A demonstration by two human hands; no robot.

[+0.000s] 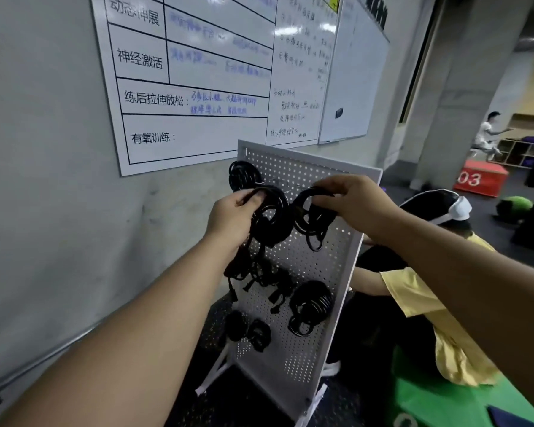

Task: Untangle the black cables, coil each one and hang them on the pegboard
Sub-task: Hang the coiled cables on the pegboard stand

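Black cables (272, 217), two coils of them, held up in front of the upper part of the white pegboard (321, 272). Far left, grey wall with a printed whiteboard (198, 87) above. Next, a hung coil (242, 175) at the board's top left corner. Just below it, left hand (235, 217), fingers curled and clamped on the top of the bigger coil, loose tail and plugs dangling toward a messy bunch (259, 275) lower on the board. Close beside that, smaller coil (313, 223), pinched at its top by right hand (355, 208), thumb and fingers closed on the strands. Further down, lower coils (310, 303) already hanging. Right of the board, a crouched person in a yellow shirt (413, 297).

Pegs hidden behind both held coils, so no telling of either loop being hooked yet. Probable risks from here:
- Letting go before a loop seats on a peg, dropping the coil and springing it open.
- Dangling tail snagging the messy bunch and dragging it off.
- Two coils this close interlocking again.
- Hard push rocking the light, leaning board.
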